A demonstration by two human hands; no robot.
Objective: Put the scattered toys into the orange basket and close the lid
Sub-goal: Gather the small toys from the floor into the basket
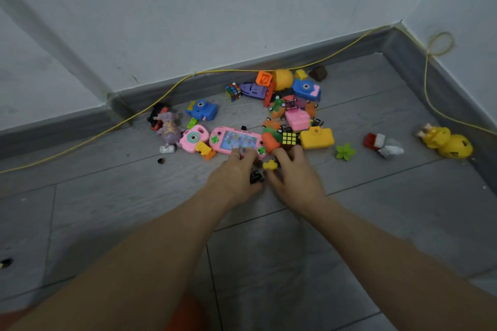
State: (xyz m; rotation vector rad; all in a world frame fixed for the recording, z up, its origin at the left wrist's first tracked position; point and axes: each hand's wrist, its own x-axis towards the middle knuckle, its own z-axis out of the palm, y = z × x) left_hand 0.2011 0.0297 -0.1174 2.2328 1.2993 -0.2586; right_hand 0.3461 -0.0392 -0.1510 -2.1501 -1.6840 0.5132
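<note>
Both hands dip into the floor's toys (269, 115), left hand (236, 172) and right hand (293, 172) curled, holds unclear; light, stiff plastic, scoop handfuls.

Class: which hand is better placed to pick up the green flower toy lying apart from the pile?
Right. The right hand is on the same side as the green flower toy; the left hand would have to cross over.

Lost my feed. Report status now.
Both hands at pile edge; left hand on pink game console, right hand pinching small yellow toy. Basket mostly out of view.
</note>
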